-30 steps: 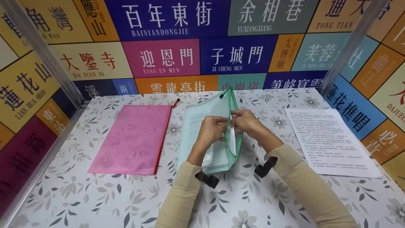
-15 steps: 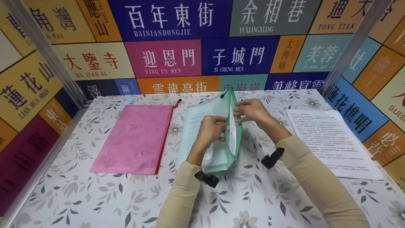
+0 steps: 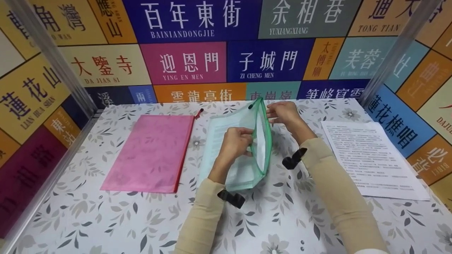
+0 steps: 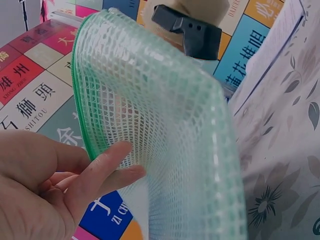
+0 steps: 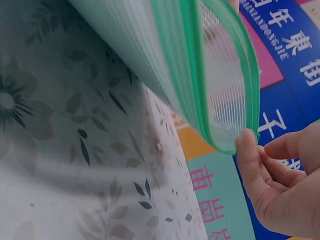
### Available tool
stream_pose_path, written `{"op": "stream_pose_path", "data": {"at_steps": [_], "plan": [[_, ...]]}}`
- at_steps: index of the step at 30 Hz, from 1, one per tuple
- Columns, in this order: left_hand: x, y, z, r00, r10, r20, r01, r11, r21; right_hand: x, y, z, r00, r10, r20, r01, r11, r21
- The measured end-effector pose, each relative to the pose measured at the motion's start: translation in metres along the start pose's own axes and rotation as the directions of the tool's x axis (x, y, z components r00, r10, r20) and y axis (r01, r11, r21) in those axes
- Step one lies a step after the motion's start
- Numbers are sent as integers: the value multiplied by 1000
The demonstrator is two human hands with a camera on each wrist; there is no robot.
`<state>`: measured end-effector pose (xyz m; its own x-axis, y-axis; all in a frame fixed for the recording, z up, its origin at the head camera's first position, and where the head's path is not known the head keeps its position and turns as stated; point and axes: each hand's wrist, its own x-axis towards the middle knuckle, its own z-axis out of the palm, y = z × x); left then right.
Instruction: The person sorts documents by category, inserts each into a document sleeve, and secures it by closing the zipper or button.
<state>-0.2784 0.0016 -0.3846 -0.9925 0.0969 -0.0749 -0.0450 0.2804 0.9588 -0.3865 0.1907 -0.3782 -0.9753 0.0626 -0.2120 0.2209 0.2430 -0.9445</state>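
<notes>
A translucent green mesh zipper bag (image 3: pixel 231 169) stands partly raised, its zip-edged mouth gaping, with white paper (image 3: pixel 260 141) visible inside. My left hand (image 3: pixel 236 143) pinches the left rim of the mouth; the left wrist view shows its fingers (image 4: pixel 117 157) against the mesh. My right hand (image 3: pixel 285 112) is at the upper part of the right rim. In the right wrist view, one fingertip (image 5: pixel 245 140) touches the green zip edge near its end, the other fingers bent loosely beside it. A dark zipper pull (image 3: pixel 251 106) hangs at the bag's top corner.
A pink zipper bag (image 3: pixel 148 155) with a red edge lies flat to the left. Printed sheets (image 3: pixel 370 158) lie to the right. Everything rests on a floral tablecloth (image 3: pixel 275 218), with lettered panels (image 3: pixel 190 63) standing behind and at both sides.
My right hand has moved from inside the mouth up and right along the right rim. The mouth has spread wider. The left hand keeps its hold in about the same place.
</notes>
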Motion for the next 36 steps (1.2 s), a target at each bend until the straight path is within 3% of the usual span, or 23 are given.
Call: {"op": "stream_pose_path", "data": {"at_steps": [3,7,12,17,25,36], "plan": [[-1,0,-1,1000,6,15,-6,1000,10,7,-2,0,1000,11,-29,-11,1000,-2],[-2,0,-3,1000,9,24,-9,1000,23,16,-8,-2,999,30,21,-32,996,83],[-2,1,-3,998,9,56,-11,999,31,22,-15,-8,995,84,60,-97,956,277],[-2,1,-3,996,8,87,-11,999,40,30,-15,-10,991,117,58,-130,934,334],[-3,2,-3,995,2,99,-6,999,41,36,-17,-3,995,102,14,-102,971,216],[-2,-2,-8,990,22,136,-29,998,53,40,-19,7,972,156,175,-178,977,117]]}}
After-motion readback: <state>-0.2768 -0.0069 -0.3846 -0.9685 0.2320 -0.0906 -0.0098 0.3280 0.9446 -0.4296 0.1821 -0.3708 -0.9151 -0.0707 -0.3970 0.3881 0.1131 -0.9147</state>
